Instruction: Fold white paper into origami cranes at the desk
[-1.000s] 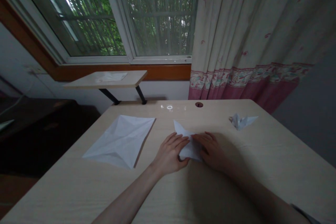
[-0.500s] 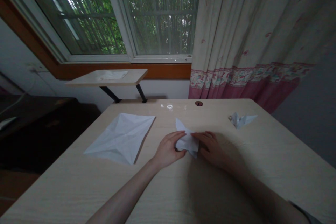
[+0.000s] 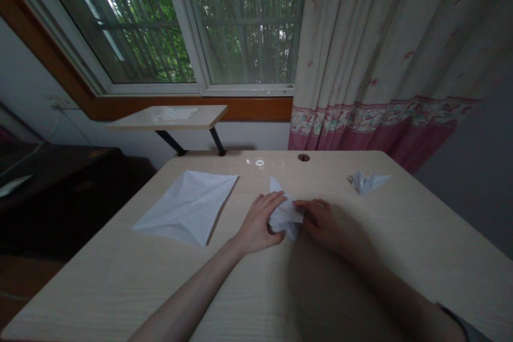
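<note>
Paper [image 3: 286,218], folded into a pointed bundle, sits between my hands near the middle of the desk [image 3: 100,283], with one sharp corner aimed toward the far edge. My hands are close together, with the bundle held between them. My left hand [image 3: 258,222] curls around its left side, my fingers [image 3: 270,204] wrapped over the folds and my thumb tucked in low near the desk. My right hand [image 3: 320,219] comes in from the other side, its fingertips [image 3: 300,203] pressing on the upper right of the bundle. I can't tell whether the bundle touches the desk or is lifted slightly, because my hands and their shadow hide its underside. To the left of my hands, well apart from them, a large creased sheet [image 3: 186,206] lies flat, with its folds running toward its corners. Near the far right of the desk sits a small folded paper shape [image 3: 366,183], with a pointed end aimed right. A small round hole [image 3: 303,157] marks the desk near its far edge. Beyond the desk stands a narrow shelf [image 3: 200,116] on dark legs, with a pale paper [image 3: 176,113] lying on it. Behind that is a window [image 3: 248,21] full of green leaves, and a flowered curtain [image 3: 380,64] with a pink hem hangs to the right.
</note>
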Demonstrator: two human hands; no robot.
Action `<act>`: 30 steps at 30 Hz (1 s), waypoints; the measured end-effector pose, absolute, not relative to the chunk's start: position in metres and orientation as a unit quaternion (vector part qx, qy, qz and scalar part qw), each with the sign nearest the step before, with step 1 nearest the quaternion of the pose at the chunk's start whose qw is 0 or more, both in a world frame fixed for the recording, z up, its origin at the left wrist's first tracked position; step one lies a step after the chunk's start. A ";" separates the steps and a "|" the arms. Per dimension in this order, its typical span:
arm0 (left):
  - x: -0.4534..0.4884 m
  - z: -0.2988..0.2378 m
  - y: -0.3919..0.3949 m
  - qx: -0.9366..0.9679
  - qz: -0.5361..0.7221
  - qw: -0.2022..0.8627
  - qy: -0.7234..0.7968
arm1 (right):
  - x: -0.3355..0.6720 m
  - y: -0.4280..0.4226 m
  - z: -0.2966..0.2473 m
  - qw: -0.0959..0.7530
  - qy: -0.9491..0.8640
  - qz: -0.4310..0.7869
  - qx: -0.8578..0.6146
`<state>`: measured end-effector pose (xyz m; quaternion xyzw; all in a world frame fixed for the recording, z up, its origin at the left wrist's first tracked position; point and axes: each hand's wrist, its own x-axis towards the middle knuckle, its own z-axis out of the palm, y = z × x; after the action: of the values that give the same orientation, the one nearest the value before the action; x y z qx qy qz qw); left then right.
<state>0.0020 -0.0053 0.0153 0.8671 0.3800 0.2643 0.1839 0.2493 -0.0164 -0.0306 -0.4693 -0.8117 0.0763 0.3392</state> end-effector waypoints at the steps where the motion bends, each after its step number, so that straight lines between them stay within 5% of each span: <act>1: 0.002 0.016 -0.006 0.869 0.264 0.171 0.382 | 0.249 -0.016 -0.031 0.345 -0.810 0.074 -0.469; 12: 0.010 0.010 -0.010 0.852 0.277 0.008 0.444 | 0.246 -0.018 -0.022 0.392 -0.803 0.049 -0.446; 30: 0.011 -0.002 -0.010 0.867 0.352 -0.089 0.342 | 0.254 -0.011 -0.034 0.411 -0.783 -0.017 -0.467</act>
<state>0.0113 -0.0101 -0.0018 0.8667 0.3419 0.3523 -0.0887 0.2535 -0.0106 -0.0336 -0.4675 -0.7827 -0.0171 0.4106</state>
